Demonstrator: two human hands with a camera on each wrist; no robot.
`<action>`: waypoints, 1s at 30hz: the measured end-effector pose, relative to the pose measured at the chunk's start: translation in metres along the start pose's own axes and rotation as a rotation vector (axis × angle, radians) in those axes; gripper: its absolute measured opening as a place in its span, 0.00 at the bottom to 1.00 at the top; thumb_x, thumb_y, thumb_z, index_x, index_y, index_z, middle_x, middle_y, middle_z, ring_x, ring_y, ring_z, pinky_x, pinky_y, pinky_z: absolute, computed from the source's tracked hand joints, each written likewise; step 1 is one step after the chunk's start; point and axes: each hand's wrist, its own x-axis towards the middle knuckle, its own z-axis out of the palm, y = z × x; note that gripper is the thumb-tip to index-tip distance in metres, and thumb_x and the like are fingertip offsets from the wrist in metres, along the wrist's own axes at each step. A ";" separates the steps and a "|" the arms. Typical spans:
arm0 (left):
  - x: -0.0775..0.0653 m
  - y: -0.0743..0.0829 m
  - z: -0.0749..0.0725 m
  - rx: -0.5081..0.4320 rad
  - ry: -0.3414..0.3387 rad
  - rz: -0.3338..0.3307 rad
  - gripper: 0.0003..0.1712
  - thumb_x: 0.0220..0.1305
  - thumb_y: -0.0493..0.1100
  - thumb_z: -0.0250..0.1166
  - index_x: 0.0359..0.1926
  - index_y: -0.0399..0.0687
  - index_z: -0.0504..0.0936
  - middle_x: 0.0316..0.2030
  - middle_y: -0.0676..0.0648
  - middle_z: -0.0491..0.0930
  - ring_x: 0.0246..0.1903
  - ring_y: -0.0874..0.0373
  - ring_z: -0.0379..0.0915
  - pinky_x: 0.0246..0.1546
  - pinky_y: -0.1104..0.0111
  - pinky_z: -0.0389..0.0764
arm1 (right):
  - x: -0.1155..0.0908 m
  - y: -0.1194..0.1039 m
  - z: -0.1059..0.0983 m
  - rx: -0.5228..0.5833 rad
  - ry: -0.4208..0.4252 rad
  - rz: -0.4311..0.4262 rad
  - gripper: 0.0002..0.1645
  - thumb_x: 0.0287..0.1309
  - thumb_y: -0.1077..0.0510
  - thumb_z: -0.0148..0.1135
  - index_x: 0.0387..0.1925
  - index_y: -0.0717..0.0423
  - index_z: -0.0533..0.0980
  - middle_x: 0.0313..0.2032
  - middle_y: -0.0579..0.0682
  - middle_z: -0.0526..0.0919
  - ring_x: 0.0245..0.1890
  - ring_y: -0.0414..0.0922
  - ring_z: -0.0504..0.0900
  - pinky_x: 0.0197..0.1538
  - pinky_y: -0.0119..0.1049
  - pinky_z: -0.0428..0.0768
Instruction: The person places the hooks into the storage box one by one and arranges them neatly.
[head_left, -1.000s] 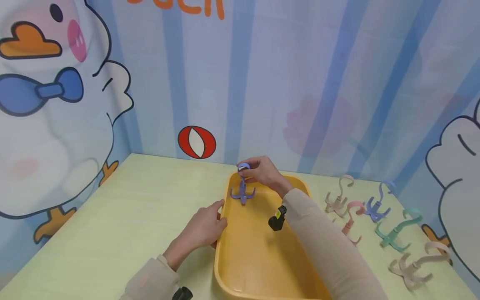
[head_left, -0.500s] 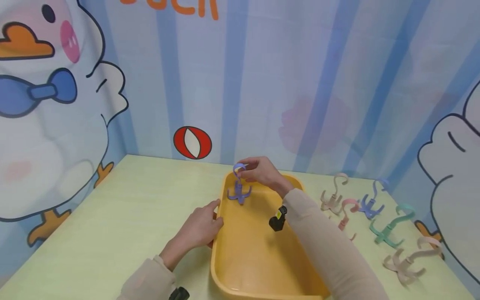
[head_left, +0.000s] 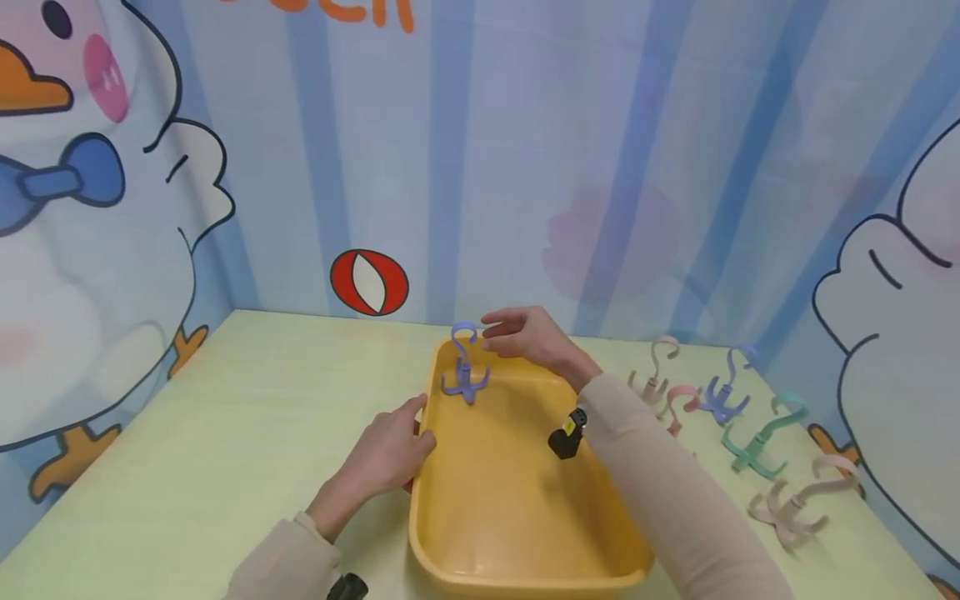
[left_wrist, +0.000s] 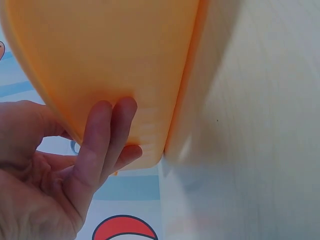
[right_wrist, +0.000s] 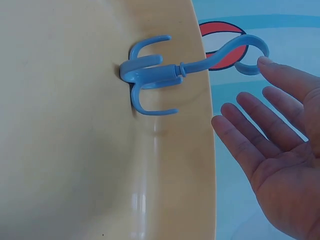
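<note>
One blue hook beside right hand

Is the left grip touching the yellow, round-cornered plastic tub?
Touching. The left wrist view shows fingertips of the left grip laid against the outer wall of the tub, no gap visible.

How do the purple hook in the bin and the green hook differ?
The purple hook is bluish, the green hook mint. The purple hook is in the bin, the green hook on the table. The right hand is near the purple hook, far from the green hook. Both have curled tops and prongs.
</note>
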 end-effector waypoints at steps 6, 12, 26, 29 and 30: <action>0.000 -0.002 -0.003 0.001 -0.002 0.000 0.35 0.64 0.40 0.51 0.72 0.42 0.56 0.51 0.36 0.77 0.12 0.59 0.76 0.13 0.68 0.78 | -0.006 -0.004 -0.004 0.001 0.021 -0.014 0.26 0.55 0.59 0.67 0.57 0.54 0.75 0.53 0.58 0.80 0.48 0.48 0.83 0.53 0.47 0.80; 0.000 -0.004 -0.008 -0.002 -0.014 -0.032 0.36 0.64 0.41 0.51 0.72 0.43 0.55 0.52 0.37 0.76 0.14 0.58 0.77 0.14 0.68 0.79 | -0.012 -0.011 -0.006 0.016 0.025 -0.024 0.26 0.55 0.59 0.66 0.57 0.54 0.75 0.53 0.58 0.80 0.48 0.50 0.83 0.54 0.47 0.79; -0.002 -0.007 -0.012 -0.013 -0.025 -0.036 0.36 0.65 0.41 0.51 0.73 0.43 0.54 0.53 0.37 0.76 0.14 0.58 0.77 0.16 0.67 0.79 | -0.035 -0.018 -0.010 -0.003 0.024 -0.055 0.25 0.58 0.57 0.64 0.58 0.54 0.74 0.52 0.57 0.81 0.49 0.49 0.83 0.53 0.42 0.80; -0.003 -0.008 -0.014 -0.004 -0.023 -0.042 0.36 0.65 0.41 0.51 0.73 0.44 0.53 0.53 0.37 0.76 0.14 0.58 0.77 0.16 0.67 0.80 | -0.041 -0.020 -0.010 0.005 0.029 -0.059 0.24 0.58 0.57 0.64 0.57 0.54 0.75 0.50 0.56 0.81 0.48 0.49 0.83 0.54 0.44 0.79; -0.003 -0.009 -0.014 -0.002 -0.021 -0.044 0.36 0.65 0.41 0.51 0.73 0.44 0.54 0.53 0.37 0.76 0.14 0.57 0.77 0.16 0.67 0.79 | -0.044 -0.021 -0.010 0.008 0.030 -0.060 0.24 0.58 0.57 0.64 0.57 0.53 0.75 0.50 0.55 0.82 0.48 0.48 0.83 0.54 0.44 0.79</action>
